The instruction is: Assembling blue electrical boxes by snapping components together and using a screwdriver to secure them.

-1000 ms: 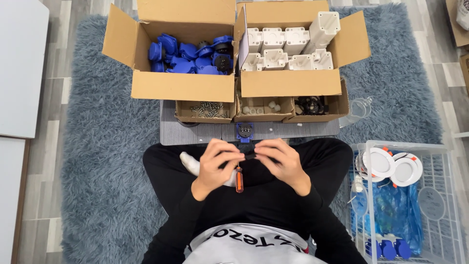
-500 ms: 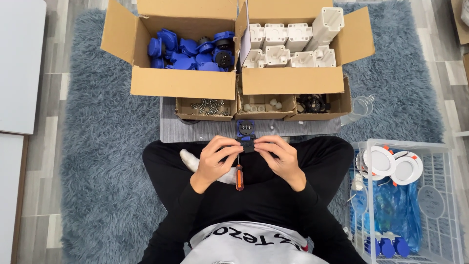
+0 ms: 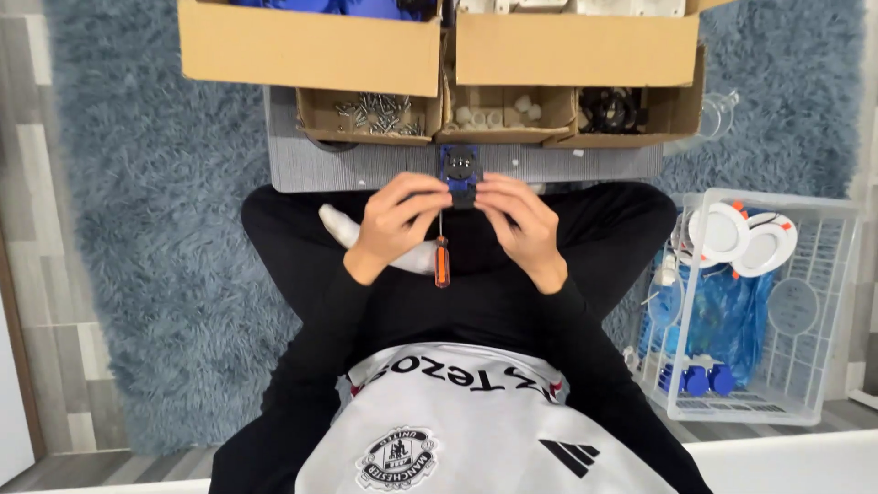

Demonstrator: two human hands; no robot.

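Observation:
I sit cross-legged on a rug and hold a small blue and black part [image 3: 460,174] in front of me with both hands. My left hand [image 3: 395,221] grips its left side, and my right hand [image 3: 519,222] grips its right side. A screwdriver with an orange handle [image 3: 442,260] hangs down between my hands, its thin shaft reaching up to the part; which hand holds it is unclear. The part hovers over the near edge of a grey board [image 3: 366,166].
Three small open cardboard boxes hold screws [image 3: 377,111], white pieces [image 3: 498,112] and black parts [image 3: 611,108]. Two bigger cardboard boxes [image 3: 311,50] stand behind them. A white wire basket [image 3: 819,302] at my right holds white round fixtures, blue bags and blue parts.
The view has dropped and closed in, so the boxes sit higher in the frame. My hands stay together on the part, and the screwdriver stays upright between them.

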